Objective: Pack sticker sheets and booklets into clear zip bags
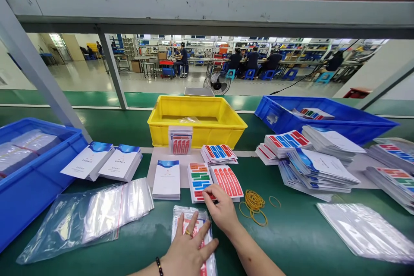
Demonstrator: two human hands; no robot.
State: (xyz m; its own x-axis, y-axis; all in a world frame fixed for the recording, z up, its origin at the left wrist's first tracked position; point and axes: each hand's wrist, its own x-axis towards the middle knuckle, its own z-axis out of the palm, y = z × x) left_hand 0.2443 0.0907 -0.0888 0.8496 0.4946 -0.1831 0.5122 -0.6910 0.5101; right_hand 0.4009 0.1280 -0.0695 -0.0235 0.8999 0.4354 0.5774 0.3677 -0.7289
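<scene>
My left hand (190, 243), wearing a ring, lies flat with fingers spread on a clear plastic bag (176, 215) holding red-printed sheets. Just beyond it, my right hand (223, 213) has its fingertips drawn together at the near edge of the sticker stacks; whether a sheet is between them is hidden. One stack of multicoloured stickers (199, 177) and one of red stickers (228, 180) sit there, with red-and-blue stickers (220, 152) behind. A pile of white booklets (166, 181) with blue tops is to the left. Yellow rubber bands (254, 202) lie right of my right hand.
A yellow bin (197, 133) stands behind, with a filled bag (180, 140) leaning on its front. Blue bins (73, 138) flank both sides. Empty clear bags (106, 211) lie left, more bags (365, 228) right. Booklet piles (320, 168) crowd the right. An overhead beam (207, 6) crosses above.
</scene>
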